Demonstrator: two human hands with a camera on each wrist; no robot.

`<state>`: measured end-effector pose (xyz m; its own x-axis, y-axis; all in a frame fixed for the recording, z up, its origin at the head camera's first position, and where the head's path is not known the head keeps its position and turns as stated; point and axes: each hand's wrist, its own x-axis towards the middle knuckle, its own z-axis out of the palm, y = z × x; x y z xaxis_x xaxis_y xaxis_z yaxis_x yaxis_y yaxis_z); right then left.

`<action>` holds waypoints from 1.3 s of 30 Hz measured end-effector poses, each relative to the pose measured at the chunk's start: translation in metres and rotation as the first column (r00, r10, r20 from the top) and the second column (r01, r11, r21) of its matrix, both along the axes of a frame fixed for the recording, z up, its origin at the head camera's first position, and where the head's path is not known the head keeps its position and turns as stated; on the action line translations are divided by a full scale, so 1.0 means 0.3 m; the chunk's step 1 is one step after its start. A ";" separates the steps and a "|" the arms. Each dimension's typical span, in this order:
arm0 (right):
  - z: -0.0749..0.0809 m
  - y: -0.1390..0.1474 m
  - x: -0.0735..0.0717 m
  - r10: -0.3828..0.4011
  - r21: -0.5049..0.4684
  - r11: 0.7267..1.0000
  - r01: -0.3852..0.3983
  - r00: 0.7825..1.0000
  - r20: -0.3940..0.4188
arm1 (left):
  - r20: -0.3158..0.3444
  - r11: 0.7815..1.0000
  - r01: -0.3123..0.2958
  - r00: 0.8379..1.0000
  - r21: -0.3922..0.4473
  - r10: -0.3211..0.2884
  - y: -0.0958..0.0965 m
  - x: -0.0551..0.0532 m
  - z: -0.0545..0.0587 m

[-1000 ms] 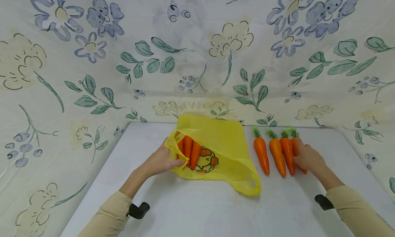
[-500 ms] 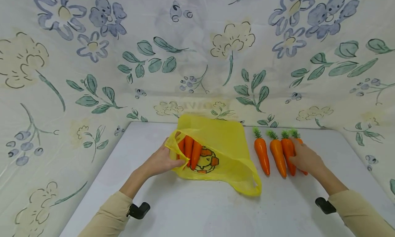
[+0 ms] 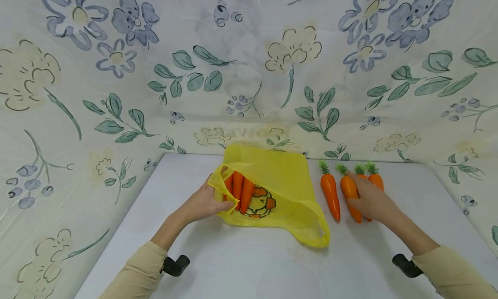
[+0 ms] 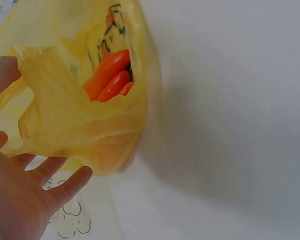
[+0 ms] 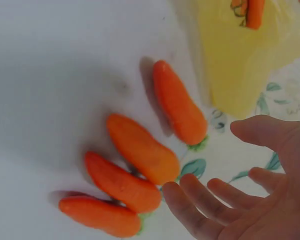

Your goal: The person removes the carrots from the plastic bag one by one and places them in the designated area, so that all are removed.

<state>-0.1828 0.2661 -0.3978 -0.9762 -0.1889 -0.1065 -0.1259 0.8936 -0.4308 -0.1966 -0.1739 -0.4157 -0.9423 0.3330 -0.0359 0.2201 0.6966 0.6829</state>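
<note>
A yellow plastic bag (image 3: 272,167) with a cartoon print lies at the back of the white table. Inside its mouth on the left are several orange carrots (image 4: 108,75). My left hand (image 3: 202,201) spreads thumb and fingers at the bag's mouth and stretches its edge apart; the left wrist view shows the thumb against the rim and extended fingers underneath. My right hand (image 3: 371,201) is over the row right of the bag, close to the second carrot (image 3: 350,191). From the right wrist, its fingers (image 5: 192,210) look spread and hold nothing.
Left of that carrot, nearest the bag, lies another carrot (image 3: 330,195). Further right are a partly covered carrot (image 5: 122,182) and the outermost carrot (image 5: 100,215). A flowered cloth (image 3: 249,87) rises behind the table (image 3: 272,268).
My right hand has shifted left along the row, from the outermost carrot to the second one from the bag. My left hand and the bag stay in place.
</note>
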 end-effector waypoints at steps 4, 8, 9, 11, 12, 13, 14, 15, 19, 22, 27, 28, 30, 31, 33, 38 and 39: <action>0.008 -0.030 0.013 0.024 -0.019 1.000 -0.024 1.000 0.015 | 0.004 0.999 -0.016 1.000 -0.033 0.016 0.001 -0.002 0.002; 0.017 -0.058 0.022 0.049 -0.022 0.999 -0.050 0.999 -0.016 | 0.013 0.999 -0.016 1.000 -0.033 0.016 0.000 -0.005 0.000; 0.021 -0.065 0.024 0.055 -0.034 0.998 -0.055 0.998 -0.014 | 0.015 0.999 -0.017 1.000 -0.032 0.017 0.000 -0.005 0.000; 0.029 -0.080 0.031 0.069 -0.033 0.997 -0.070 0.997 -0.030 | 0.017 0.999 -0.016 1.000 -0.029 0.017 0.000 -0.005 0.001; 0.034 -0.087 0.034 0.075 -0.034 0.996 -0.077 0.997 -0.033 | 0.018 0.999 -0.017 1.000 -0.027 0.017 0.000 -0.006 0.001; 0.040 -0.095 0.038 0.082 -0.037 0.996 -0.083 0.996 -0.032 | 0.018 1.000 -0.018 1.000 -0.026 0.018 0.000 -0.006 0.001; 0.045 -0.103 0.042 0.083 -0.038 0.996 -0.084 0.996 -0.027 | 0.017 1.000 -0.017 1.000 -0.023 0.017 0.000 -0.007 0.001; 0.050 -0.111 0.047 0.085 -0.036 0.996 -0.086 0.996 -0.021 | 0.016 1.000 -0.014 1.000 -0.018 0.014 -0.001 -0.007 0.000; 0.067 -0.143 0.059 0.086 -0.019 0.996 -0.086 0.996 -0.002 | 0.011 1.000 0.001 1.000 0.008 -0.001 -0.001 -0.006 0.000; 0.073 -0.163 0.066 0.095 -0.026 0.995 -0.095 0.995 -0.010 | 0.012 1.000 0.011 1.000 0.023 -0.011 -0.001 -0.004 0.001; 0.081 -0.198 0.081 0.128 -0.067 0.989 -0.131 0.991 -0.048 | 0.012 1.000 0.012 1.000 0.022 -0.013 0.001 -0.005 0.002; 0.083 -0.206 0.085 0.135 -0.076 0.987 -0.139 0.989 -0.053 | 0.007 1.000 0.015 1.000 0.018 -0.015 0.001 -0.005 0.001; 0.088 -0.225 0.095 0.151 -0.090 0.984 -0.156 0.987 -0.059 | 0.006 1.000 0.018 1.000 0.023 -0.018 0.002 -0.006 0.002; 0.092 -0.234 0.101 0.158 -0.097 0.982 -0.163 0.986 -0.061 | 0.006 1.000 0.017 1.000 0.023 -0.017 0.002 -0.006 0.002; 0.097 -0.254 0.114 0.182 -0.101 0.977 -0.188 0.981 -0.068 | 0.000 1.000 0.016 1.000 0.020 -0.016 0.001 -0.005 0.003; 0.104 -0.311 0.152 0.233 -0.093 0.966 -0.242 0.968 -0.093 | 0.003 1.000 0.005 1.000 0.012 -0.005 0.000 -0.005 0.004; 0.104 -0.323 0.158 0.238 -0.098 0.964 -0.247 0.966 -0.097 | 0.006 1.000 -0.001 1.000 0.009 0.001 0.000 -0.005 0.003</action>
